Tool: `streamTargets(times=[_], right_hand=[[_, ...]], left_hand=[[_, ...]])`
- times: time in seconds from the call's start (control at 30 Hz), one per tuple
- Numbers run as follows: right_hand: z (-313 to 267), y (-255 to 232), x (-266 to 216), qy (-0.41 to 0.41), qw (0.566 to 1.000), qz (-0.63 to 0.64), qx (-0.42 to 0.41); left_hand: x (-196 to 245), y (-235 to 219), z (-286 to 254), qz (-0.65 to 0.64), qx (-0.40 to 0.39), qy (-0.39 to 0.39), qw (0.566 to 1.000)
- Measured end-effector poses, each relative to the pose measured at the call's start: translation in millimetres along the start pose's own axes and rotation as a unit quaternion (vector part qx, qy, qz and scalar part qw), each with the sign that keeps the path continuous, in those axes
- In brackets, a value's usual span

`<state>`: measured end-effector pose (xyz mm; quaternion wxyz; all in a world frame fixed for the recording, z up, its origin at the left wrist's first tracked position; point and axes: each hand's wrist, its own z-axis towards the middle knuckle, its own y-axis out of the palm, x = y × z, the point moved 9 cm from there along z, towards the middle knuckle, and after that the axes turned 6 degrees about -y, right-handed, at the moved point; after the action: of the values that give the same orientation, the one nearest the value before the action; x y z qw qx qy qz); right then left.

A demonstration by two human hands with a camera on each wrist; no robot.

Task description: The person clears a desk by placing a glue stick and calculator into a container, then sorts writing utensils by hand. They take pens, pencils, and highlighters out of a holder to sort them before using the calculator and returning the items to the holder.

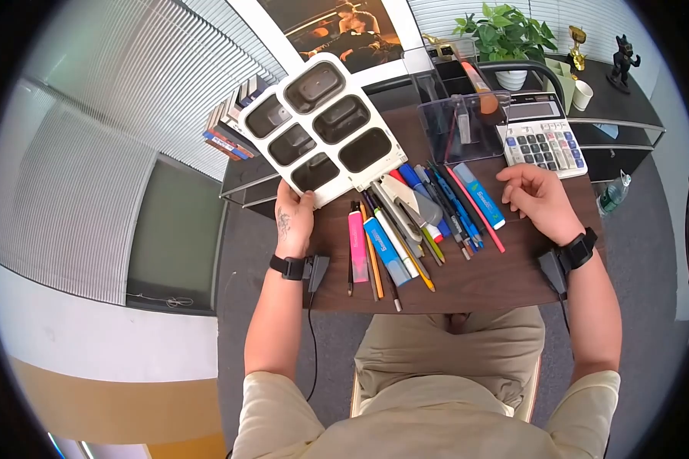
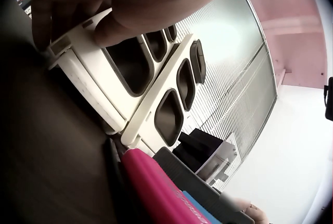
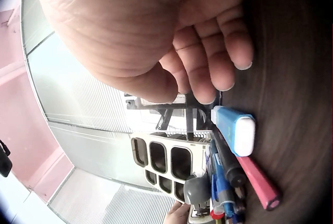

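Note:
My left hand [image 1: 295, 218] grips the lower corner of a white pen organizer [image 1: 325, 149] with six dark compartments. It is tilted up, its openings facing me. The thumb lies on its front, and the other fingers go behind the edge, as the left wrist view shows. Below and right of it, pens, pencils and highlighters lie in a loose pile, among them a pink highlighter [image 1: 357, 249] and a blue highlighter [image 1: 386, 252]. My right hand [image 1: 540, 200] holds nothing, fingers loosely bent, near another blue highlighter [image 1: 478, 195] and a pink pen [image 3: 258, 182].
A calculator [image 1: 547, 145] sits beyond my right hand. Left of it stands a clear plastic box [image 1: 467, 134]. Books [image 1: 233, 122], a potted plant [image 1: 509, 38] and a white cup [image 1: 582, 95] are farther back. A bottle [image 1: 612, 195] stands beside the desk [image 1: 505, 279].

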<state>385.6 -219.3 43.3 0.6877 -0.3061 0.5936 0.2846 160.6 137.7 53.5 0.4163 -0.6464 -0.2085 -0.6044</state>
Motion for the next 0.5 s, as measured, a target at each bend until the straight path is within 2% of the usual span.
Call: streamTargets(times=[0.13,0.17,0.2,0.23,0.3,0.33,0.43,0.47,0.5], right_hand=[[1,-2,3,-0.011,1.0,0.003,-0.003],[1,-1,2,-0.01,1.0,0.001,-0.004],[1,-1,2,-0.007,1.0,-0.001,-0.003],[0,-1,1,-0.003,1.0,-0.004,-0.001],[0,-1,3,0.003,1.0,0.0,0.002],[1,0,3,0.01,1.0,0.0,0.001],[1,-2,6,0.003,1.0,0.007,0.0],[1,-2,7,-0.001,1.0,0.006,-0.002],[1,-3,7,-0.001,1.0,-0.003,-0.002]], left_hand=[[9,-11,-15,-0.003,0.064,0.013,0.998],[23,-26,-24,0.115,0.149,0.071,0.98],[40,-34,-35,0.229,0.231,0.127,0.937],[43,-33,-38,0.226,0.232,0.124,0.938],[53,-16,-43,0.099,0.113,0.15,0.977],[64,11,-43,0.122,0.027,0.111,0.986],[72,40,-30,0.186,-0.032,0.074,0.979],[77,45,-25,0.176,-0.032,0.074,0.981],[76,55,-19,0.162,-0.064,0.052,0.983]])
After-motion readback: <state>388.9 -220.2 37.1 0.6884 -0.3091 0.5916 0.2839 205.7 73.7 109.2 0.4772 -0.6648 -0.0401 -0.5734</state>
